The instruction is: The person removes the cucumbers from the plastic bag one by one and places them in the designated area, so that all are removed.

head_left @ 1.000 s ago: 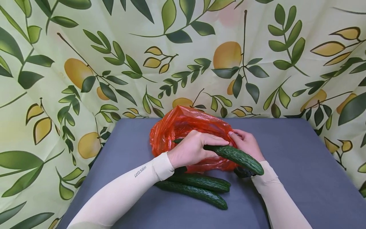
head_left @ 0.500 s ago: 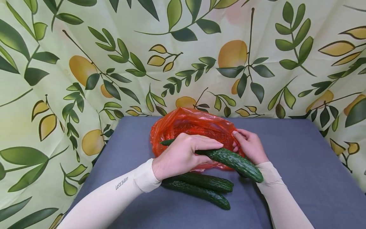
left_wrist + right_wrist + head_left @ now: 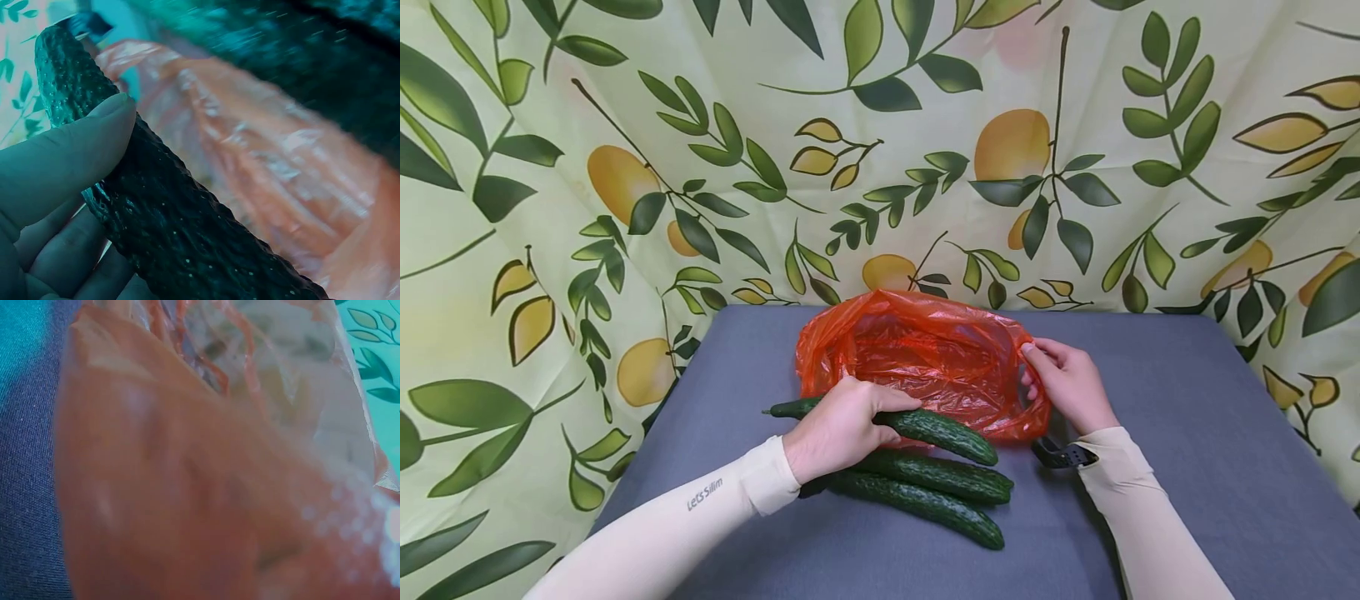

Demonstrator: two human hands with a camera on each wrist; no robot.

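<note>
My left hand grips a dark green cucumber around its middle, the stem end poking out to the left. In the left wrist view the thumb lies over that bumpy cucumber, with the fingers beneath. Just under it on the table lie two more cucumbers, an upper one and a lower one, side by side. Behind stands a red plastic bag, its mouth gaping toward me. My right hand pinches the bag's right rim. In the right wrist view the bag film covers most of the hand.
A grey-blue table carries everything. At its far edge hangs a cloth printed with leaves and fruit, which also runs along the sides. A black wrist strap shows beneath the right wrist.
My left hand has drawn the cucumber away from the bag, left and toward me, down near the two lying cucumbers. The right hand keeps the bag rim, and the bag mouth is more visible.
</note>
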